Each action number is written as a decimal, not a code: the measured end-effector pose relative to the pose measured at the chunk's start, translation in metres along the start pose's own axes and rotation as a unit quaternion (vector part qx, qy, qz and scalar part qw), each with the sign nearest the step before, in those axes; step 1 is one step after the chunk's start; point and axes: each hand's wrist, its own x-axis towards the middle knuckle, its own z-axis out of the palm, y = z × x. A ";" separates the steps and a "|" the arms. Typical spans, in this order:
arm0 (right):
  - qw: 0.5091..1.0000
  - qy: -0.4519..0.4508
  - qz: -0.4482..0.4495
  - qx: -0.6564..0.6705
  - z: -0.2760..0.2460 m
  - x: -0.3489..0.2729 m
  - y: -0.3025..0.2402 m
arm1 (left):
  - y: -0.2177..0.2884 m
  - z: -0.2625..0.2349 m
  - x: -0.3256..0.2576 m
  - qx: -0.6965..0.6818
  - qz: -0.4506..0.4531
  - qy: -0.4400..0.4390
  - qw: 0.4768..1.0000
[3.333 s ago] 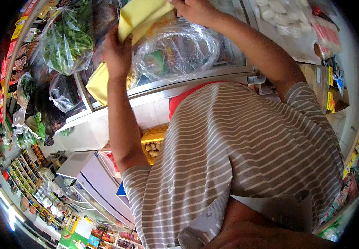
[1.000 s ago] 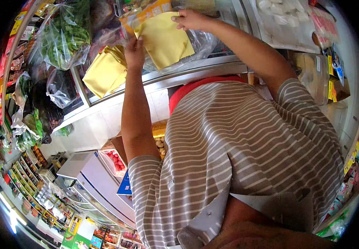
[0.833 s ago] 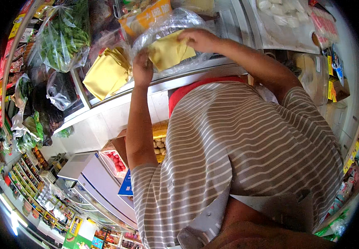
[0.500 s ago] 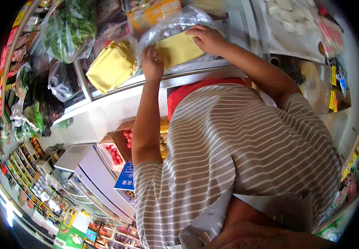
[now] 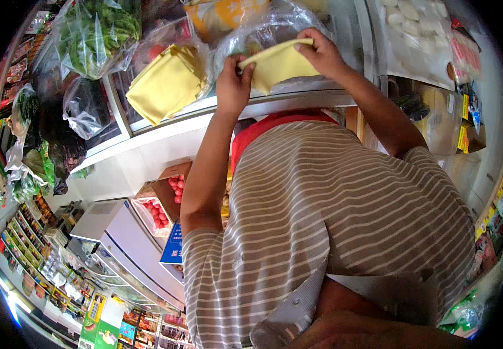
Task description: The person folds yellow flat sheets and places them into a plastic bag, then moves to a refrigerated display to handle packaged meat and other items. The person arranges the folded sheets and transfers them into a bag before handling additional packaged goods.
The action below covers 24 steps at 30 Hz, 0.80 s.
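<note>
Between my hands hangs a thin yellow tofu skin sheet (image 5: 280, 67), held by its upper edge over the counter. My left hand (image 5: 234, 84) pinches its left corner between thumb and fingers. At the right end, my right hand (image 5: 323, 55) grips the other corner, slightly higher. A folded stack of the same tofu skin (image 5: 167, 84) lies to the left, on clear plastic near the counter's front rim. Behind the held sheet is a crumpled clear plastic bag (image 5: 237, 43).
A bag of leafy greens (image 5: 97, 43) lies at the far left, above a smaller clear bag (image 5: 85, 110). White rounded pieces (image 5: 408, 17) lie at the far right. The metal counter rim (image 5: 286, 103) runs in front of me. Red produce in a box (image 5: 157, 214) stands below left.
The sheet lay nearly flat over the plastic; now its upper edge is raised and its lower part hangs. Both hands have shifted slightly right in view, the right one higher.
</note>
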 end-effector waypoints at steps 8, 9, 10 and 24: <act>0.989 0.079 -0.077 -0.097 0.068 0.063 -0.042 | 0.001 -0.099 0.001 0.129 0.160 0.190 0.960; 0.995 0.034 -0.085 -0.026 0.100 0.062 -0.073 | -0.009 -0.149 -0.014 0.094 0.093 0.288 0.949; 0.994 -0.004 -0.105 0.016 0.131 0.062 -0.109 | -0.036 -0.181 -0.023 0.132 0.070 0.343 0.927; 0.864 -0.290 -0.202 -0.357 0.287 0.151 -0.201 | -0.088 -0.202 -0.072 0.169 -0.015 0.238 0.956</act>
